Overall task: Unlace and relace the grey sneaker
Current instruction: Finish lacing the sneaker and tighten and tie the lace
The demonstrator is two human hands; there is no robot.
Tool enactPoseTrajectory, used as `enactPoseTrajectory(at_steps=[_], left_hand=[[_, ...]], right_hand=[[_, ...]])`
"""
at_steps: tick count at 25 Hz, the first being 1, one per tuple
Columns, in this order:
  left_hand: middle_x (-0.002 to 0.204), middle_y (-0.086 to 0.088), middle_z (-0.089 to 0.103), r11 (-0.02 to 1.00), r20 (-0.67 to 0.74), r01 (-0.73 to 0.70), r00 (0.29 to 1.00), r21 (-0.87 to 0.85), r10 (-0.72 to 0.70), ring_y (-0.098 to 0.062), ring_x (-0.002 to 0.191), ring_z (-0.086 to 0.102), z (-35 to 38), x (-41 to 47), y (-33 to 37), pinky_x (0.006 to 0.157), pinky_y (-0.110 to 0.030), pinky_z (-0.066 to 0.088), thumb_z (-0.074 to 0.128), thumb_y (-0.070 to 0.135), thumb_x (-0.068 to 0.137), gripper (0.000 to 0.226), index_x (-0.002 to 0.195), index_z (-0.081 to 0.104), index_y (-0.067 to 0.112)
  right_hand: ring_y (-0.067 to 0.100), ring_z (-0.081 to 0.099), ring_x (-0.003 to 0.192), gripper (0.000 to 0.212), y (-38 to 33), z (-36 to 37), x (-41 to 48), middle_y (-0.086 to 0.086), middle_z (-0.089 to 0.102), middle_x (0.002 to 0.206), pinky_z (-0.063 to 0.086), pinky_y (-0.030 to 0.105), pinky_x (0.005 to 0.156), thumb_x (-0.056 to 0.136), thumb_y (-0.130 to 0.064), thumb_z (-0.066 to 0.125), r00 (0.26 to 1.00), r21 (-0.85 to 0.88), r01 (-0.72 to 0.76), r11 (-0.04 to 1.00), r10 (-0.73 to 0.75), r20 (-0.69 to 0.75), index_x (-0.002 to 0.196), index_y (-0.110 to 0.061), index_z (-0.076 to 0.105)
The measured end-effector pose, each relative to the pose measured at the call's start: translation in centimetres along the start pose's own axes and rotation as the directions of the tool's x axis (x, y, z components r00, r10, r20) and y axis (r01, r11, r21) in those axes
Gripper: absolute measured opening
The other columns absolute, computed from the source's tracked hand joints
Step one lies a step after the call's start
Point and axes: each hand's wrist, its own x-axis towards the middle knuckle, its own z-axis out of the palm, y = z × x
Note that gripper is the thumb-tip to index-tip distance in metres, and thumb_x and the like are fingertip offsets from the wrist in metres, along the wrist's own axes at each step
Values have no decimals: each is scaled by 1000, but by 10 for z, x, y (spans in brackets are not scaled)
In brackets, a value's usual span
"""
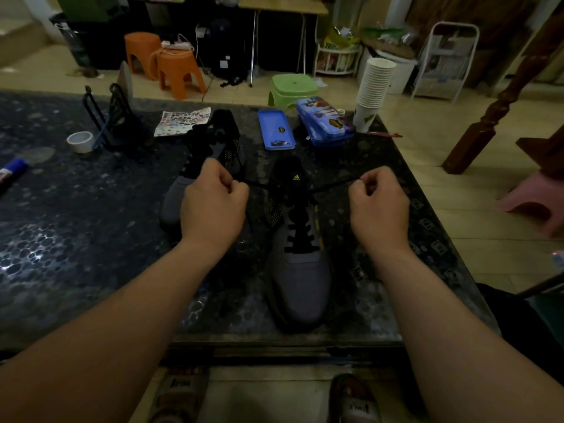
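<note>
The left hand [213,203] is curled into a fist, pinching one end of the black lace [258,185]. The right hand [378,206] is curled the same way round the other end. The two ends run out level from the top of the grey sneaker [300,270], which sits between the hands, and both look pulled tight.

The left hand hangs over a second sneaker [175,199], which lies angled just behind it. Beyond the right hand only a narrow strip of dark speckled table [76,224] shows before the right edge drops to the floor, where a pink stool [531,199] and a turned wooden post [500,102] stand. The sneaker's toe comes close to the near edge of the table. A broad stretch of tabletop lies off to the left, with a roll of tape [80,141] and a black stand [113,117] well back. Behind the sneakers, toward the far edge, are a blue tray [274,129], a blue pencil case [323,120] and a tall stack of paper cups [377,83].

The grey sneaker points its toe at the person, heel away. Its toe is plain grey and its tongue is black with a small yellow logo. The black lace crosses in rungs up the eyelets to the top pair. A yellow stripe runs along its right side, and a dotted panel shows on the left.
</note>
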Motion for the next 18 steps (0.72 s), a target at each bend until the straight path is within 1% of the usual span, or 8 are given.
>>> enactPoseTrajectory(at_steps=[2,5,6,8,9,11,14,18], left_hand=[[65,-7,66,992,-22,89,996,-85,-91,-17,53,70,2,-2,5,56,-40,54,59,22,90,13,87,47,17],[70,-14,70,936,76,224,975,-272,-211,-20,49,69,6,-8,11,54,-37,52,56,15,92,11,98,47,15],[70,-12,70,944,112,209,976,-255,-186,-21,50,69,8,-12,12,56,-36,52,56,15,93,17,107,48,18],[63,-2,69,994,163,35,986,-104,-18,-18,55,69,11,-20,11,63,-39,56,58,22,93,32,122,48,30],[62,2,67,997,198,-57,978,-50,65,-17,56,68,14,-23,11,65,-41,57,59,26,95,31,122,49,36],[65,5,67,990,241,-138,960,-29,141,-13,55,67,18,-27,13,64,-45,58,59,30,99,16,112,53,37],[72,7,68,989,219,-114,967,-91,131,-10,55,68,19,-22,16,65,-45,59,58,24,102,10,94,54,28],[78,2,68,984,110,-65,990,-166,84,-9,60,69,13,-14,13,66,-46,59,56,21,104,10,94,53,22]], right_hand=[[18,63,77,9,1,0,0,-6,62,79,45,33,67,97,-26,57,996,29,-93,995,93,-16,91,-19,59],[22,70,77,3,2,3,-3,-2,68,83,59,45,76,94,-29,57,982,104,-187,977,184,44,92,-26,57],[20,69,79,5,1,4,-5,-4,68,84,58,44,78,94,-28,58,983,97,-172,980,165,79,99,-28,57],[13,66,79,21,-3,7,-10,-7,66,82,54,34,77,95,-25,61,978,59,-70,996,57,199,115,-32,59],[9,64,78,24,-7,8,-15,-9,65,81,51,31,75,97,-24,63,964,48,-14,999,0,267,119,-34,61],[7,63,77,17,-12,15,-20,-12,63,80,51,30,75,98,-23,64,940,21,67,998,-70,333,112,-32,66],[11,62,79,3,-10,19,-18,-13,64,80,50,31,74,97,-25,65,954,-7,88,996,-82,289,94,-27,67],[11,62,80,10,-6,13,-12,-11,65,82,44,29,71,97,-27,64,974,-31,45,998,-37,222,88,-25,64]])
